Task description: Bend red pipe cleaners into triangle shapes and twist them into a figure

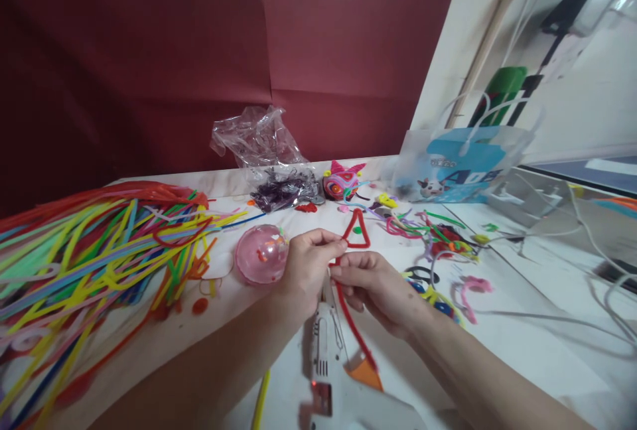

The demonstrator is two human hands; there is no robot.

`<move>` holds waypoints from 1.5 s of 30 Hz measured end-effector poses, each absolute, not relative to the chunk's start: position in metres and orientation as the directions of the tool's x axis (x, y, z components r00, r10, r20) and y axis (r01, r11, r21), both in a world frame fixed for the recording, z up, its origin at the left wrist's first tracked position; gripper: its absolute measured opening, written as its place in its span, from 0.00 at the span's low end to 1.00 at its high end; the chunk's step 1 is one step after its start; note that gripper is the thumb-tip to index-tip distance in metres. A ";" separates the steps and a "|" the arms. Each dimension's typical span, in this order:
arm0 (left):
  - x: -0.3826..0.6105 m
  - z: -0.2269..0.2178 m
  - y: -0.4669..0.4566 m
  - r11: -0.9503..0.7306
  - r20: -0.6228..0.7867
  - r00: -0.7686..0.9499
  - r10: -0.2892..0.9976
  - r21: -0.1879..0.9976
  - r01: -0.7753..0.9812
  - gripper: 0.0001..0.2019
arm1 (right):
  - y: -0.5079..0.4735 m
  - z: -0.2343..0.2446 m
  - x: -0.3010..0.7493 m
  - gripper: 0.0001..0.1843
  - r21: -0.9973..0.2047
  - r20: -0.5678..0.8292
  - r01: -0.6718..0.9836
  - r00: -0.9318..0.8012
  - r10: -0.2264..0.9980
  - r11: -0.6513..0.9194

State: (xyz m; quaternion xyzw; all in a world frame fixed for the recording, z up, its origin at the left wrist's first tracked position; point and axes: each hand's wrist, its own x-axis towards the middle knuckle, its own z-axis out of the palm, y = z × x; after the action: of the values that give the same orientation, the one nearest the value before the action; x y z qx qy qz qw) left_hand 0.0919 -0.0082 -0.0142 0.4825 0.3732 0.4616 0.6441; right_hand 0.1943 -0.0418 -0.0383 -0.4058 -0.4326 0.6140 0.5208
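Observation:
A red pipe cleaner [356,333] is pinched in both hands at the middle of the view. Its upper end is bent into a triangle, while the rest trails down toward me. My left hand [314,259] grips it at the triangle's lower left corner between thumb and forefinger. Just below and to the right, my right hand [371,279] pinches the strand under that corner. Beneath the hands lies a white glue gun [324,337] with a small red light on. To the left of my left hand sits a clear pink plastic dome [259,255].
Colourful pipe cleaners [99,251] spread over the left side. Behind are a clear plastic bag [259,141] and a pink decorated figure [341,181]. Scissors [423,275], pipe-cleaner scraps [448,237], a blue-and-white carrier bag [452,164] and a grey cable [552,317] lie at right.

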 end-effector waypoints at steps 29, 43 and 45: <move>0.088 -0.009 -0.007 0.090 -0.048 0.308 0.950 0.988 -0.124 0.07 | -0.048 -0.026 0.225 0.08 -0.204 0.759 0.842 -0.187 0.624 0.500; 0.088 -0.017 -0.004 -0.103 0.078 0.344 0.936 0.993 0.052 0.06 | -0.050 -0.024 0.227 0.11 -0.384 0.665 0.773 -0.148 0.732 0.506; 0.087 -0.018 -0.003 -0.158 0.116 0.356 0.927 0.983 0.090 0.06 | -0.049 -0.025 0.227 0.10 -0.430 0.659 0.752 -0.118 0.743 0.500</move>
State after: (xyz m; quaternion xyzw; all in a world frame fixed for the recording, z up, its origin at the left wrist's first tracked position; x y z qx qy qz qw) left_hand 0.0872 -0.0032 -0.0180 0.6430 0.3953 0.4069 0.5145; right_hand 0.2269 -0.0487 -0.0254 -0.4997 -0.7476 -0.0050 0.4374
